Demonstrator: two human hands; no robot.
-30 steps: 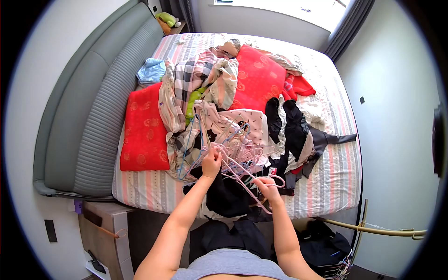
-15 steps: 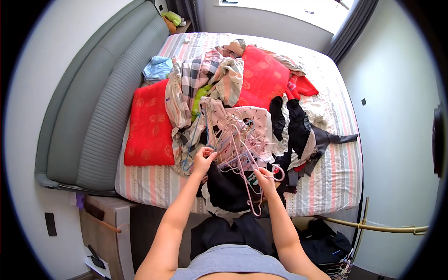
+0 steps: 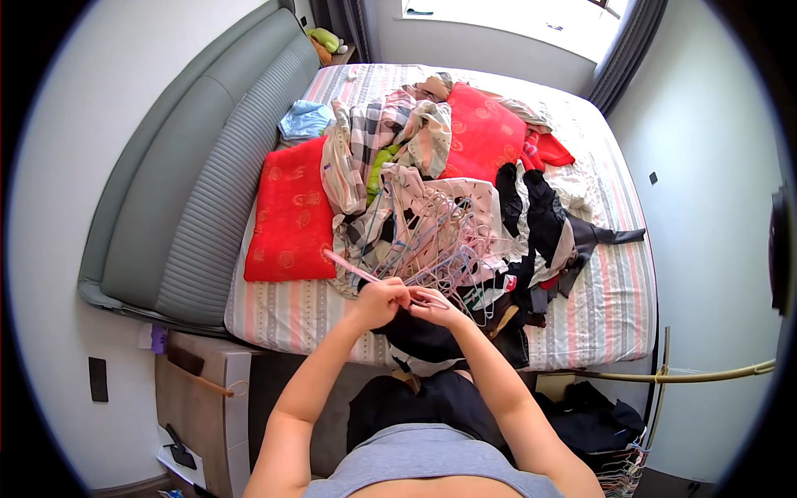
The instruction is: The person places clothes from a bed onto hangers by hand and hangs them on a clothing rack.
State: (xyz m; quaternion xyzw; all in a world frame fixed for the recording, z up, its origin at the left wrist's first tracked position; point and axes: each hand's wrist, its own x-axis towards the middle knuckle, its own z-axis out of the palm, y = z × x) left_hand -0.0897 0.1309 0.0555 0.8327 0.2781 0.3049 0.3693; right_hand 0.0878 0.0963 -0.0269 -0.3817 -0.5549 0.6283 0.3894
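Note:
A pink clothes hanger (image 3: pixel 353 267) is held above the near edge of the bed, one end pointing up and left. My left hand (image 3: pixel 380 304) is closed around its middle. Close beside it, my right hand (image 3: pixel 435 310) has its fingers closed near the hook end; part of the hanger is hidden by the hands. Just beyond lies a tangled heap of thin hangers (image 3: pixel 452 241), mostly pink and white with some blue. It rests on pink patterned cloth (image 3: pixel 483 197). Black clothing (image 3: pixel 419 334) lies below my hands at the bed's edge.
Red cushions (image 3: pixel 290 216) lie among rumpled bedding on the striped bed (image 3: pixel 581 328). Black and grey clothes (image 3: pixel 544 216) are piled to the right. A bedside cabinet (image 3: pixel 203 390) stands at lower left. A gold-coloured pole (image 3: pixel 714 376) and dark clothes (image 3: pixel 589 423) are at lower right.
My hands have come together from apart, bringing the pink hanger from near upright to a slant toward the left. The blue hanger near my left hand is out of it now.

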